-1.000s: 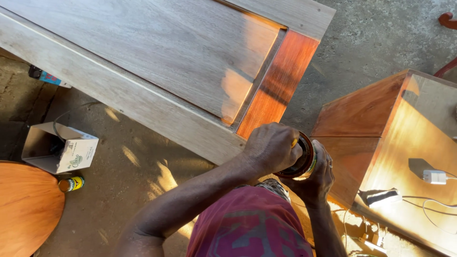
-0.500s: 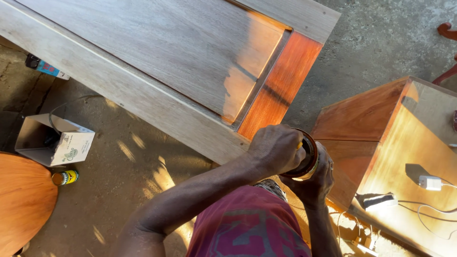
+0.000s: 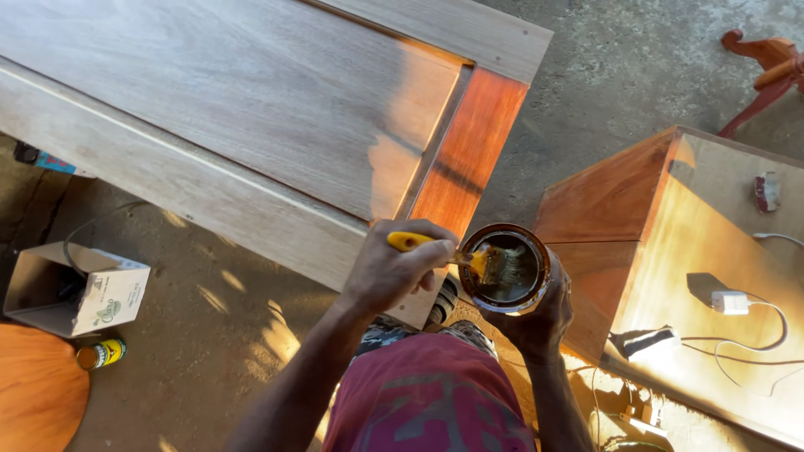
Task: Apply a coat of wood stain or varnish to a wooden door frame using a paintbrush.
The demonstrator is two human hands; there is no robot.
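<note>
Over the floor, by the big wood door (image 3: 251,125) | L hand (image 3: 394,272) grips yellow brush (image 3: 469,255), hairs in the can | R hand (image 3: 536,322) cups open can (image 3: 505,268) from under | tip: dip hairs only, wipe on rim, keep can flat, no drips.

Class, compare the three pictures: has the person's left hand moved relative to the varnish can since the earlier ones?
Yes. The left hand now sits left of the can instead of covering its mouth, holding a yellow-handled brush whose bristles dip into the can.
</note>
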